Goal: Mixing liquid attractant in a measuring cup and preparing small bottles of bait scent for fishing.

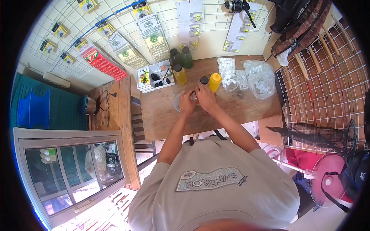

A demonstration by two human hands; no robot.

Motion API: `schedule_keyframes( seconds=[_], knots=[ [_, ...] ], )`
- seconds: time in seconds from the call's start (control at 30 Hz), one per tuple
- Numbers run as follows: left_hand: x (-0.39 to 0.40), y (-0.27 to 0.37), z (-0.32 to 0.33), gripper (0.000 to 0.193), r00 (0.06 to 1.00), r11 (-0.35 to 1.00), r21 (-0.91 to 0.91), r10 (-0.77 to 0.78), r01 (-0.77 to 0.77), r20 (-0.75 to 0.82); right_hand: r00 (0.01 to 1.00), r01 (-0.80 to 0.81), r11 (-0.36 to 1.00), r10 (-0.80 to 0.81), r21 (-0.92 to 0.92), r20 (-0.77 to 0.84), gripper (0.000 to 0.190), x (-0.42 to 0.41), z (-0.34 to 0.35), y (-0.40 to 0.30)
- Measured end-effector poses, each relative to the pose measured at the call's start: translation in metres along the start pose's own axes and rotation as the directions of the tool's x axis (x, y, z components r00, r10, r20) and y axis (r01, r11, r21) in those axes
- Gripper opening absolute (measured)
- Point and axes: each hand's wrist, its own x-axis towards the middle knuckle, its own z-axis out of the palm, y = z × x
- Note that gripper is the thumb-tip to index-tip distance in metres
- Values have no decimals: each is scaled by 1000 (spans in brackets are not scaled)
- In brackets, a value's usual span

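My left hand (187, 103) and my right hand (205, 97) meet above the wooden table, fingers curled around a small clear object (194, 96). It is mostly covered by the fingers, so its kind cannot be told. Partly behind my left hand is a shallow pale grey bowl (176, 102). A black-capped bottle (204, 80) stands just beyond my right hand, which hides its lower part. Close to its right is a yellow squeeze bottle (215, 83).
On the wooden table (162, 121) stand a yellow-filled bottle (180, 75), two dark green bottles (186, 59) and a compartment tray (156, 78) holding small jars. White pieces fill plastic bags (260, 82) at right. A white wire grid (215, 17) carries packaged tackle. A pink fan (326, 180) stands lower right.
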Motion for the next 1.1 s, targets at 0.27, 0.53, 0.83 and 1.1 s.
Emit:
schedule_keyframes(
  seconds=[0.27, 0.53, 0.83, 1.1],
  knots=[
    [0, -9, 5, 45, 998, 998, 38, 53, -52, -41, 995, 100, 971, -100, 216, -13, 36, -2, -21, 8],
    [-1, 7, -5, 44, 995, 995, 29, 93, -93, -29, 999, 43, 982, -40, 184, -22, 41, -7, -7, 20],
    [1, 11, -10, 47, 997, 996, 69, 59, -62, 42, 999, 8, 948, -19, 319, 30, 43, -12, -9, 22],
    [-1, 18, -16, 50, 996, 996, 89, -6, -2, 83, 982, 121, 845, -26, 521, -187, 41, -19, -9, 28]
  ],
)
